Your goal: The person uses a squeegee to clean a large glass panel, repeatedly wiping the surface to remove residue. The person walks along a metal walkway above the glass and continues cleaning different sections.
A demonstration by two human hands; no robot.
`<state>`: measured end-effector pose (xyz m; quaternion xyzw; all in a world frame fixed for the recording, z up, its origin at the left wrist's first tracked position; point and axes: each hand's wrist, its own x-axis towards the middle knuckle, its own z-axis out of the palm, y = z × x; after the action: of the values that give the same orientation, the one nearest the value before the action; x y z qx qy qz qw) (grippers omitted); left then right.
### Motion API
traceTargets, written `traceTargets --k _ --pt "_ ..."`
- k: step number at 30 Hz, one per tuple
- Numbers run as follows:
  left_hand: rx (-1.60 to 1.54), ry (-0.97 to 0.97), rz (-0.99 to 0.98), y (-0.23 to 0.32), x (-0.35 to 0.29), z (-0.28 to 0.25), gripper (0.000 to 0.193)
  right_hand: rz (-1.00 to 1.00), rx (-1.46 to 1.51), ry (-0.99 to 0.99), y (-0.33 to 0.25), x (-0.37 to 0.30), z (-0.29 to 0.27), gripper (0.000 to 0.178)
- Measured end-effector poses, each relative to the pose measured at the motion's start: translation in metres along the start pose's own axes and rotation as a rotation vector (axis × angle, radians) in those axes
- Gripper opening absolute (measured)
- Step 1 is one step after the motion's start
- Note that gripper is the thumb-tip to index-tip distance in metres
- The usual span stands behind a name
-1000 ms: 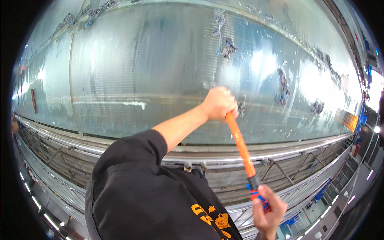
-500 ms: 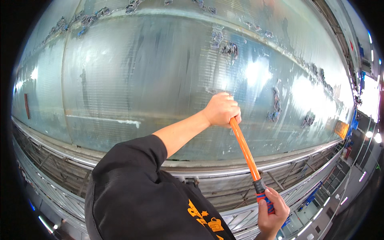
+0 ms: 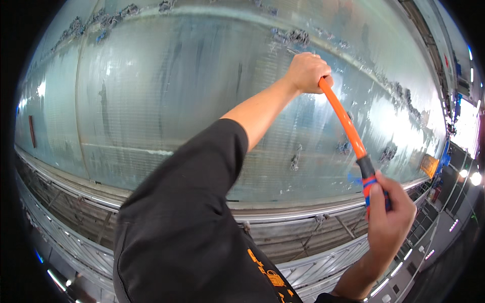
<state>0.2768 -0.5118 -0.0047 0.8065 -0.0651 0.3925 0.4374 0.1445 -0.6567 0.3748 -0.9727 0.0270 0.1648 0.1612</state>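
Note:
Both my hands hold a long scraper with an orange shaft point(image 3: 343, 118). My left hand point(image 3: 308, 73) is wrapped round the shaft's upper end, close to a big wet grey-green panel point(image 3: 202, 101). The scraper's head is mostly hidden behind that hand. Lower down at the right, my right hand point(image 3: 391, 212) grips the red and blue handle, fingers closed round it. Just beyond my left hand lies a clump of grey residue point(image 3: 298, 37) on the panel. A smaller clump point(image 3: 295, 157) clings below my left forearm.
More grey residue point(image 3: 113, 21) runs along a pale ridge across the panel's far part. A thin reddish-brown strip point(image 3: 32, 131) lies at the far left. Metal rails point(image 3: 273, 218) border the near edge. An orange object point(image 3: 429, 164) sits at the right end.
Both hands and the scraper have moved up and to the right across the panel. The residue ahead of my left hand has shifted up. A small clump below the forearm has come into sight.

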Motion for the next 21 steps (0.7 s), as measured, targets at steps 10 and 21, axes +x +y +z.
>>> traceTargets --k 10,21 --pt "0.071 -0.035 -0.023 -0.026 0.024 0.011 0.015 -0.061 -0.054 -0.01 0.005 0.027 -0.001 0.016" --pt "-0.076 -0.052 -0.053 0.03 -0.023 0.01 0.019 -0.066 -0.035 -0.004 0.027 0.013 -0.013 0.017"
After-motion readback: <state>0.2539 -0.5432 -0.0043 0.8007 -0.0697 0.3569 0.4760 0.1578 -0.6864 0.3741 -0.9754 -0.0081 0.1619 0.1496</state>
